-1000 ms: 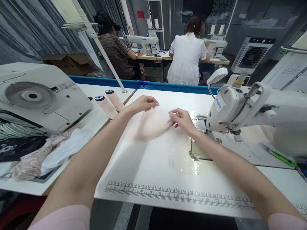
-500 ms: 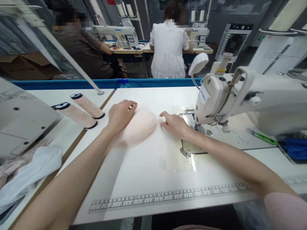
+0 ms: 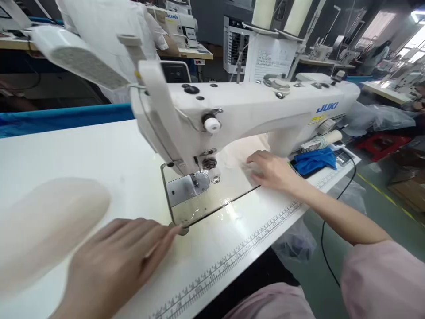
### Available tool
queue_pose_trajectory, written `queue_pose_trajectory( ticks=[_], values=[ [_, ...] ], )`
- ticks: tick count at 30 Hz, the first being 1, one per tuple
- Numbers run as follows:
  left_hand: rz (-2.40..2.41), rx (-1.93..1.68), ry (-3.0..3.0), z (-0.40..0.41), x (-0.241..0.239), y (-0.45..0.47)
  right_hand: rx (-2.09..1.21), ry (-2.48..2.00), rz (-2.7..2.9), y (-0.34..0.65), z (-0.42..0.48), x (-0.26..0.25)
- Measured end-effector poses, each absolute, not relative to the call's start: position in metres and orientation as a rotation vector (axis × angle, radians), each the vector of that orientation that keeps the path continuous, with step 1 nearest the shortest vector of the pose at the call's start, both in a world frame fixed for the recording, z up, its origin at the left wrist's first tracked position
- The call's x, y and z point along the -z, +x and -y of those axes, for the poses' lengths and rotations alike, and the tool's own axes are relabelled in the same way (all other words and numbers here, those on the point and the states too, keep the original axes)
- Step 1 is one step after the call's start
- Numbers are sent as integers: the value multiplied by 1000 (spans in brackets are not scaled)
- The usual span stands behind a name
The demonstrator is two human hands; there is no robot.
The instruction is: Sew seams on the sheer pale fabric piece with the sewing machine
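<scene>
My left hand is at the lower left, blurred, with thumb and fingertips drawn together near the front left corner of the sewing machine's bed plate. Whatever may be between its tips is hidden. Left of it a pale pink fabric piece, rounded like a cup, lies on the white table, smeared by motion. Under the arm of the white sewing machine, my right hand has its fingers curled onto pale fabric. The needle and presser foot stand between the hands.
A blue cloth and a thread cone lie at the table's right end. Along the front edge runs a printed ruler. A lamp juts out at upper left. A black cable hangs at right. Other people sit behind.
The view has swung right and closer to the machine. My right hand has moved from beside the pink piece to the fabric under the machine arm. My left hand is nearer the bed plate.
</scene>
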State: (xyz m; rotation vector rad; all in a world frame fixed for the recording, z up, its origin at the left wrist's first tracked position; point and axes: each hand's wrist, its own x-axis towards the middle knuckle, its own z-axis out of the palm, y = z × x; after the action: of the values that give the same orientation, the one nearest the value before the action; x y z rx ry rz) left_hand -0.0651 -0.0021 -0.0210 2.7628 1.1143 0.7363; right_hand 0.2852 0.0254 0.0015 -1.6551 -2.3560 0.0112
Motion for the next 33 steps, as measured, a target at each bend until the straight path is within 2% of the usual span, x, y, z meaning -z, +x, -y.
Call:
queue_pose_trajectory(
  ticks=[2,4,9,12,15,17,19,26,33],
  values=[
    [-898,-870,2975,6,11,-19,15,-1780,2343,303,-32,0],
    [-788,-831,3045,5,7,15,7,-1794,2331,314,-36,4],
    [-755,-626,2994,-14,13,70,58,-1823,2111,323,-34,9],
    [-816,-613,2920,-28,13,95,26,-1664,1971,322,-24,1],
    [-945,-552,2740,-33,7,109,-354,-1317,1941,313,-6,-11],
    [-932,-519,2614,-26,3,108,-768,-1226,1869,302,9,-15],
    [-918,-539,2505,-12,1,102,-1025,-1219,1771,287,22,-15],
    [-1116,-561,1941,35,-5,53,-1360,-1108,1532,235,25,-3],
    [-1004,-520,1630,34,-17,8,-2136,-769,1310,207,0,-2]
  ],
)
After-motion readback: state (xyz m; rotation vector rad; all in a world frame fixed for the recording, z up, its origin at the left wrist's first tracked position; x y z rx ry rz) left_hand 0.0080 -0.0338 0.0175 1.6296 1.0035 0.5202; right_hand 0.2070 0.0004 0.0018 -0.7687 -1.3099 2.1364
